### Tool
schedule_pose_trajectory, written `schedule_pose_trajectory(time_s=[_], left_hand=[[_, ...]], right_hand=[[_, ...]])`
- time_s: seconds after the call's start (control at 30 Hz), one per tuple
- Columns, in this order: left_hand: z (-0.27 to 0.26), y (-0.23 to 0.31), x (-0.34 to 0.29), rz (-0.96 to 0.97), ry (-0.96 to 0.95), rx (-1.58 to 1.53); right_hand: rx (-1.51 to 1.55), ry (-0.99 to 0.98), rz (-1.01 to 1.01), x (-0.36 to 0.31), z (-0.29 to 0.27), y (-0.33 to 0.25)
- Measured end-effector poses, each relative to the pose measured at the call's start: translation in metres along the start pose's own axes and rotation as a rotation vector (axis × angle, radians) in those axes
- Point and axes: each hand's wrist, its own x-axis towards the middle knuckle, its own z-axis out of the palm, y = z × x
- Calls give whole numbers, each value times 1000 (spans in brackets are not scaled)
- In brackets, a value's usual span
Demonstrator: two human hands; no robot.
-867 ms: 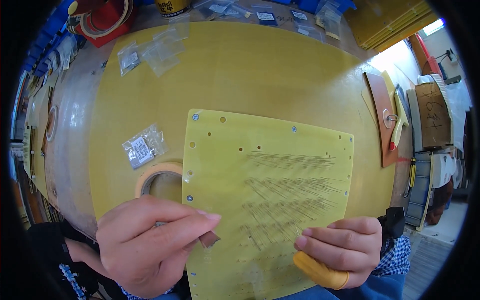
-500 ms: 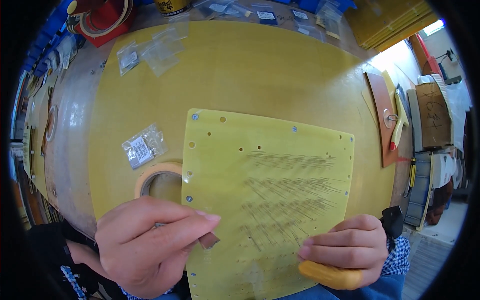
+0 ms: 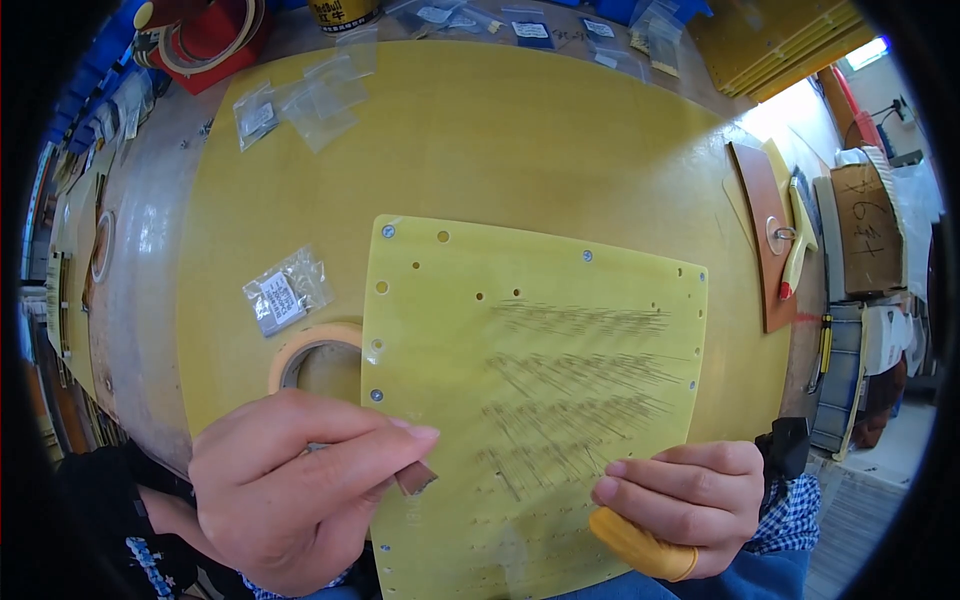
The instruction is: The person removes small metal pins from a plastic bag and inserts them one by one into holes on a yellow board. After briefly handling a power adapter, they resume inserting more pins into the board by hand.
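A yellow board with holes and screws along its edges lies tilted in front of me. Several rows of thin metal pins stick out of its right half, most leaning over. My left hand is over the board's left edge, pinching a small brown strip with an uneven end. By the lowest row of long pins is my right hand, fingers curled together. A yellow finger cot covers its thumb. Whether a pin is between those fingertips is too fine to make out.
A tape roll partly sits behind my left hand, below a labelled plastic bag. More clear bags lie far left. A brown panel and a yellow-handled tool are at the right. A large yellow sheet covers the table.
My right hand has moved slightly left and down, its fingertips still near the pins. The board has shifted a touch up and left. My left hand keeps its pinch.
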Motion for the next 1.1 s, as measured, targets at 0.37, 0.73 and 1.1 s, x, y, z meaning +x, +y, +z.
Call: schedule_pose_trajectory(time_s=[0.37,0.73,1.1], left_hand=[[-1,-2,0,-9,-10,-10],[-3,-11,2,67,-36,-82],[1,-3,0,23,8,0]], right_hand=[[3,-28,-37,1,1,1],[97,-23,-23,1,-4,3],[30,-48,-93,0,3,6]])
